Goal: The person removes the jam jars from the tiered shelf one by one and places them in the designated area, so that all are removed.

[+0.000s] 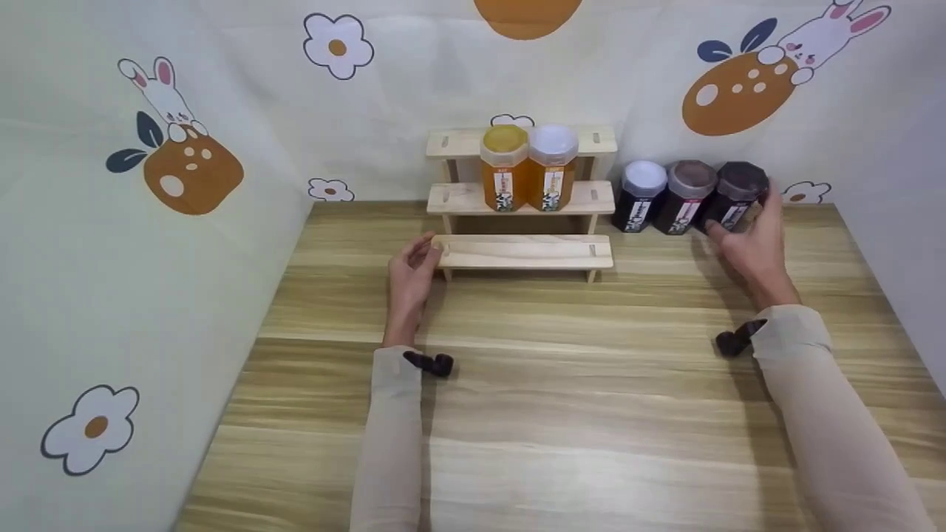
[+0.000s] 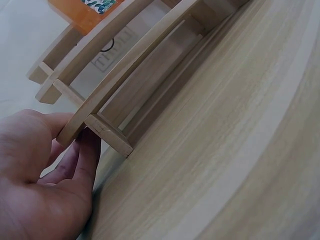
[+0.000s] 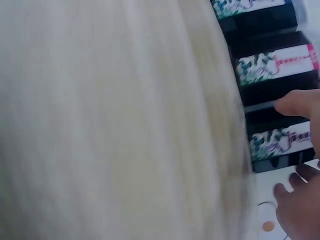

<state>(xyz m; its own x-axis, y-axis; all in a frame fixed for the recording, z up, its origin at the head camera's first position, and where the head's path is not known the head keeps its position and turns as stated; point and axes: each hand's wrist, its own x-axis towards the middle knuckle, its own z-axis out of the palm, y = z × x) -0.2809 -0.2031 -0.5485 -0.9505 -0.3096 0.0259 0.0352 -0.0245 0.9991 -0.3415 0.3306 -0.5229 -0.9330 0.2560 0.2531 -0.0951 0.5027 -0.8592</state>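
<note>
My left hand pinches the left end of the lowest step of a three-tier wooden display rack, thumb on top and fingers beneath in the left wrist view. Two amber octagonal jars stand side by side on the middle step: one with a yellow lid, one with a white lid. To the right of the rack, my right hand holds the dark-lidded jar at the end of a row. Its thumb lies at the jar's left side, with fingers round the right side.
Beside the held jar stand a dark jar with a brownish lid and a dark jar with a white lid, close together. A patterned cloth backdrop rises behind the wood-grain table and along both sides.
</note>
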